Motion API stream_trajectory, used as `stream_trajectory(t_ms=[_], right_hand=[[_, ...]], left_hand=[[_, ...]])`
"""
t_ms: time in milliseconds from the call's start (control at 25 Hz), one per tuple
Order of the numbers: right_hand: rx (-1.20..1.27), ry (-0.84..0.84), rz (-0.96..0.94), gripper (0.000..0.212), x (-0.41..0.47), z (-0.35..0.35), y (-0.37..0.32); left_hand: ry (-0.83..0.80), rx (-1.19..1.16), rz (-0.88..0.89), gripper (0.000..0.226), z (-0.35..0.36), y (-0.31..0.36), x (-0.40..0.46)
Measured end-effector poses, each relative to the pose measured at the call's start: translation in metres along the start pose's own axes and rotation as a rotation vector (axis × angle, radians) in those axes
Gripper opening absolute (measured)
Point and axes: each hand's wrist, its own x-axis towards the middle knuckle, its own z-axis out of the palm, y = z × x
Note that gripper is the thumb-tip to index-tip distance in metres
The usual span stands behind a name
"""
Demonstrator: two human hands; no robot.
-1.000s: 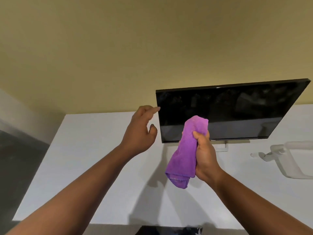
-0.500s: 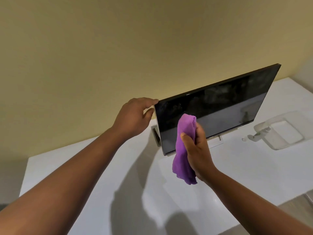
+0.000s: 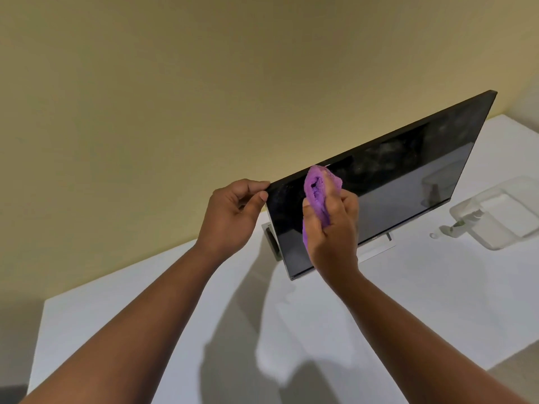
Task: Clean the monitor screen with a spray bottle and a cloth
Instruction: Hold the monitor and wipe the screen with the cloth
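Observation:
A black monitor (image 3: 408, 182) stands on a white table (image 3: 423, 301), its dark screen showing faint smears. My left hand (image 3: 230, 217) pinches the monitor's top left corner between thumb and fingers. My right hand (image 3: 332, 228) is shut on a bunched purple cloth (image 3: 318, 191), which presses against the upper left part of the screen. A clear spray bottle (image 3: 495, 214) lies on its side on the table to the right of the monitor.
A yellow wall rises behind the table. The monitor's silver stand (image 3: 376, 249) shows under the screen's lower edge. The table's right edge runs near the bottom right, with floor beyond it.
My right hand has lifted the cloth from the lower left of the screen to near its top edge. My left hand stays on the monitor's top left corner.

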Motion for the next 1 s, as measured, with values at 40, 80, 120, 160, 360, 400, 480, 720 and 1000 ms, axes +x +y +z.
stream_trajectory(t_ms=[40,80,120,160,360,400,480,720,1000], right_hand=[[-0.019,-0.022,-0.025,0.058,-0.002,0.006,-0.002],[-0.051,-0.057,-0.073,0.059,-0.007,0.012,-0.003],[-0.092,-0.103,-0.139,0.060,-0.013,0.017,-0.004],[-0.136,-0.152,-0.201,0.060,-0.020,0.019,-0.002],[-0.084,-0.042,0.050,0.057,-0.011,0.004,0.013],[-0.084,-0.025,0.027,0.057,-0.006,0.004,0.011],[-0.124,-0.091,-0.114,0.057,-0.005,0.011,0.000],[-0.204,-0.094,-0.087,0.055,-0.022,0.007,0.018],[-0.225,-0.269,-0.280,0.052,-0.025,0.016,0.004]], left_hand=[[-0.004,-0.018,0.000,0.031,-0.001,0.000,0.001],[-0.008,-0.032,-0.002,0.029,-0.001,-0.001,0.002],[-0.013,-0.043,-0.008,0.026,-0.002,-0.002,0.004],[-0.019,-0.050,-0.015,0.024,-0.002,-0.003,0.004],[-0.022,-0.059,-0.052,0.019,-0.002,-0.005,0.004],[-0.021,-0.065,-0.053,0.019,-0.002,-0.005,0.004],[-0.021,-0.077,-0.057,0.019,-0.003,-0.006,0.004],[-0.007,-0.074,-0.058,0.019,-0.002,-0.008,0.005],[-0.018,-0.084,-0.040,0.025,-0.004,-0.010,0.002]])
